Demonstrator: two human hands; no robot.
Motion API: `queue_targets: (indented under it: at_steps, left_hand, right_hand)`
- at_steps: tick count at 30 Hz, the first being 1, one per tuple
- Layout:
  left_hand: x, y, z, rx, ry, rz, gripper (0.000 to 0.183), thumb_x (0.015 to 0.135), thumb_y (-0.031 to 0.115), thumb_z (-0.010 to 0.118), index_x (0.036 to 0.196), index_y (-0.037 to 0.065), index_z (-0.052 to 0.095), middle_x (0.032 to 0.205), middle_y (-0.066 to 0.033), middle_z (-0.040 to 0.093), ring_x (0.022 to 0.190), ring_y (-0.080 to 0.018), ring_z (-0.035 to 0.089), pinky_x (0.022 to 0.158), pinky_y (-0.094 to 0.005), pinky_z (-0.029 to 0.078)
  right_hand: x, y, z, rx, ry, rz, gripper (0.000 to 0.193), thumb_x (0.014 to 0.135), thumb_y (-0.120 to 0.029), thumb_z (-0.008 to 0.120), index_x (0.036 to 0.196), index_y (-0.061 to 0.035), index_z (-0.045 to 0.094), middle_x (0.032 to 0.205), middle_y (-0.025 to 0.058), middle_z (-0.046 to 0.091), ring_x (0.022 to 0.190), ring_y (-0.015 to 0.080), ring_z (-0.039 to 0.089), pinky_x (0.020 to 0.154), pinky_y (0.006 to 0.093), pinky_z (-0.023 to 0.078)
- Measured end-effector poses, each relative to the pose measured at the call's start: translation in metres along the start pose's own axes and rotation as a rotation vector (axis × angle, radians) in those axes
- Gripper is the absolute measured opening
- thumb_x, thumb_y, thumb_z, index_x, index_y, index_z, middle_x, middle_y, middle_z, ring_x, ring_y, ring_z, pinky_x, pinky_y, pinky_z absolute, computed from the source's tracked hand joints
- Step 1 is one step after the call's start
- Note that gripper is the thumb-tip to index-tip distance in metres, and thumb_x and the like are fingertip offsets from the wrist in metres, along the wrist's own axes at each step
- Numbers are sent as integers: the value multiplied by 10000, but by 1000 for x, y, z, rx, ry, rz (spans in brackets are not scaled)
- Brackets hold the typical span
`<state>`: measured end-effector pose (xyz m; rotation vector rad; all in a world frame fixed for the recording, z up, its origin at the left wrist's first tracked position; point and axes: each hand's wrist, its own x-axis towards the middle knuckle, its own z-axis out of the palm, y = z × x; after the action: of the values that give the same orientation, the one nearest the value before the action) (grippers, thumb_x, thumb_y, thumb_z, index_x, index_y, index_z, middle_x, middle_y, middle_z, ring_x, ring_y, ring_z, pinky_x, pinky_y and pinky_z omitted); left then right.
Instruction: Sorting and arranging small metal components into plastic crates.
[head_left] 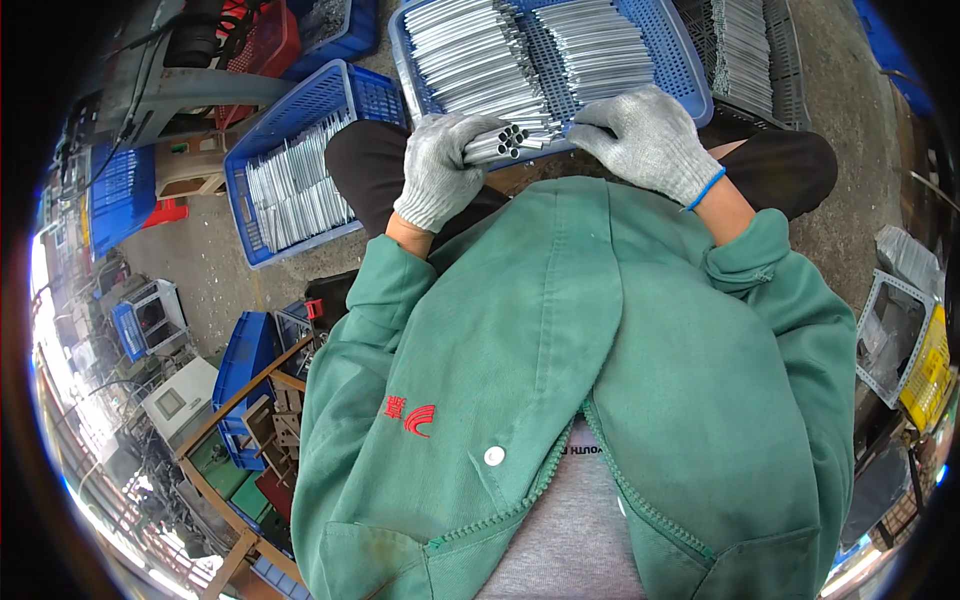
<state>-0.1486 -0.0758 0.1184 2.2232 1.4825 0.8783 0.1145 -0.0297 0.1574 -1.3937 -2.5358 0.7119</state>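
My left hand (438, 170), in a grey knitted glove, is wrapped round a small bundle of shiny metal tubes (511, 141). Their hollow ends point right, toward my other glove. Across a short gap, my right hand (645, 142) is gloved too, with a blue band at the wrist. Its fingers curl loosely toward the thumb, and no tube shows in them. Both hands are at the near edge of a blue plastic crate (697, 75). Inside it lie two stacks of metal tubes, a left stack (465, 55) and a right stack (597, 52).
A second blue crate (236, 205) of tubes stands on the floor to the left. A dark crate (792, 70) with more tubes is at the right. Red basket (277, 45) and a machine frame (200, 90) are at upper left. My knees flank the middle crate.
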Motion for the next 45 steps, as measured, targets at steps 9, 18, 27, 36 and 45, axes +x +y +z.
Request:
queue_targets:
  at_steps: [9, 18, 27, 36, 45]
  left_hand:
    - [-4, -5, 6, -5, 13, -5, 342, 685, 48, 769, 1021, 111, 758, 917, -43, 766, 777, -248, 681, 811, -338, 495]
    - [-1, -23, 21, 134, -5, -121, 230, 775, 105, 759, 1005, 113, 745, 917, -64, 753, 794, -300, 676, 750, -386, 517]
    - [7, -64, 65, 404, -365, -329, 255, 862, 278, 723, 1099, 186, 702, 877, -107, 740, 762, -383, 681, 692, -460, 524]
    - [3, -49, 44, -166, -236, -372, 245, 889, 54, 709, 1132, 87, 698, 918, -43, 752, 765, -200, 715, 720, -314, 549]
    - [-3, -33, 28, -406, -202, -314, 227, 873, 26, 729, 1097, 58, 719, 940, -15, 750, 762, -131, 671, 723, -277, 527]
  right_hand:
    - [-2, 0, 5, 42, -87, 5, 260, 901, -321, 673, 912, -94, 798, 750, 77, 740, 628, 289, 656, 627, 370, 512]
    - [10, 9, 24, 25, -22, 171, 303, 930, -360, 644, 988, -100, 789, 856, 63, 773, 717, 314, 698, 675, 398, 543]
    - [-3, 22, 46, 41, 128, 226, 287, 935, -355, 632, 1021, -130, 786, 934, 72, 784, 811, 326, 730, 718, 406, 569]
    - [-9, 15, 31, -1, 108, 149, 263, 934, -337, 637, 979, -129, 792, 831, 67, 770, 696, 306, 703, 638, 392, 541]
    - [-13, 7, 19, -23, 111, 26, 228, 910, -307, 656, 921, -121, 788, 730, 55, 738, 601, 261, 668, 564, 349, 500]
